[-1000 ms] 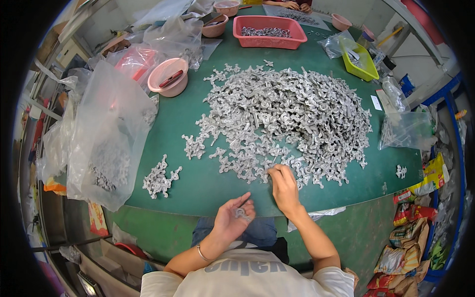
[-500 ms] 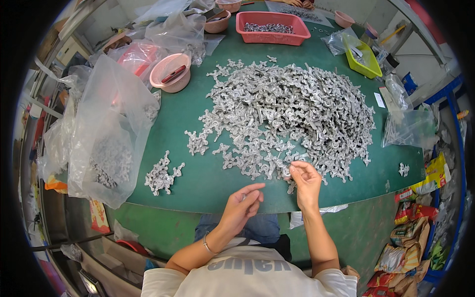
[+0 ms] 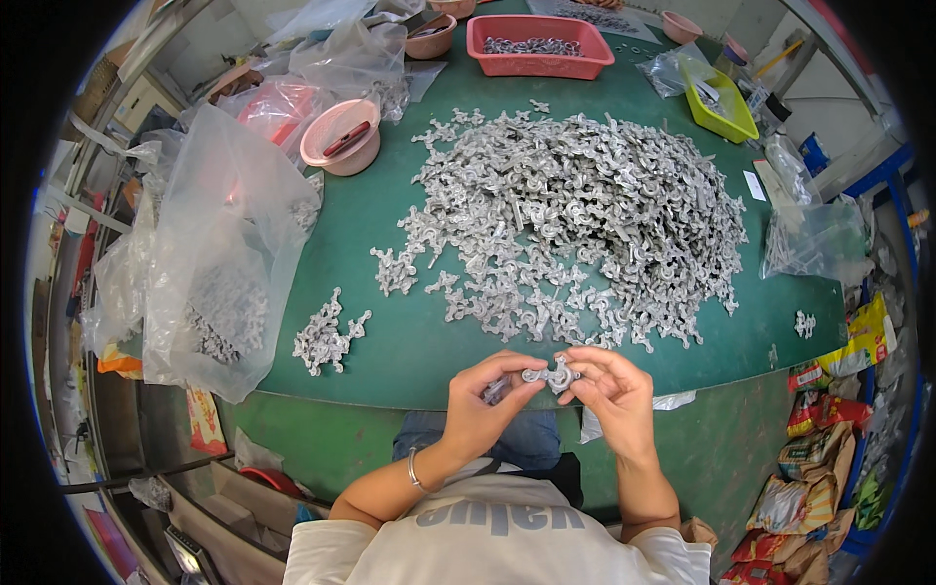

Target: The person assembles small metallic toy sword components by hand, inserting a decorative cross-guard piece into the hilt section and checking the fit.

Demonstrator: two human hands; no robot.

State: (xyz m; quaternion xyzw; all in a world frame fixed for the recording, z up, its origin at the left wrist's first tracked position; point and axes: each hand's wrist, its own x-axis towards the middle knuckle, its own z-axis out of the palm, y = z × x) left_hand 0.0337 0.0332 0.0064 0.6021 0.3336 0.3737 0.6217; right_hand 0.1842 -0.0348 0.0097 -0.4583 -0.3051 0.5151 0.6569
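Observation:
Between my two hands, over the near edge of the green table, is a grey cast metal part [image 3: 556,375] with rounded lobes. My left hand [image 3: 485,395] pinches its left end between thumb and fingers. More grey metal shows inside the curled fingers of that hand, partly hidden. My right hand [image 3: 614,395] grips the right end of the same part. Just beyond my hands lies a large heap of similar grey metal parts [image 3: 585,205], its near side thinning to scattered pieces. A smaller pile of parts [image 3: 329,334] sits apart at the left.
A clear plastic bag [image 3: 219,263] holding parts stands at the left. Behind it is a pink bowl [image 3: 356,161] with a red-handled tool. A red tray [image 3: 541,66] of metal rings and a yellow-green basket [image 3: 726,127] sit at the back. Plastic bags [image 3: 814,239] lie at the right edge.
My right hand has come back from the heap's near edge toward my body with a metal part. My left hand has moved up to meet it, and both now hold the part.

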